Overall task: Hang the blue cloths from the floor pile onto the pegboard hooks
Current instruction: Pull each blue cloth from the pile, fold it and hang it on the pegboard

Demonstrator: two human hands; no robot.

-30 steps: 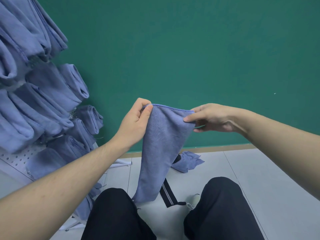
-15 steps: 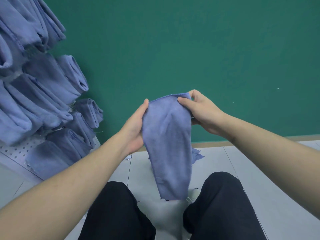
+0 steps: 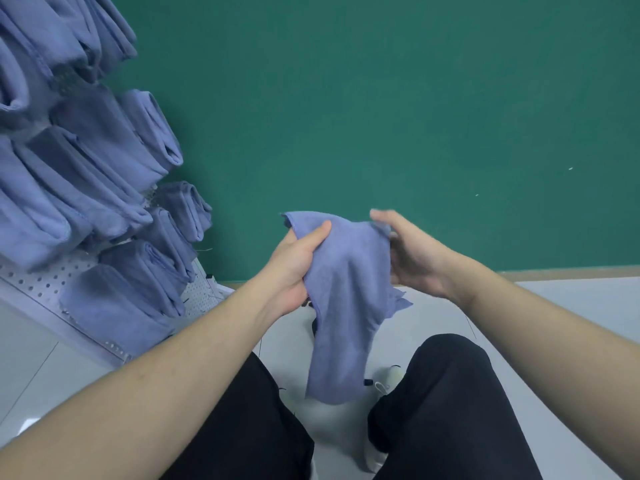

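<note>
A blue cloth is held up in front of the green wall, gripped by the left hand and touched at its right edge by the right hand. At the left, folded blue cloths are hung on the white pegboard. Black trouser legs are seen near, above the grey floor.

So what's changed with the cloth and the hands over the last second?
The cloth, held flat by its top corners a second ago, is now gathered: the left hand has closed round it in a fist, while the right hand has loosened, its fingers relaxed against the cloth's right side. The cloths hanging on the pegboard look the same.
</note>
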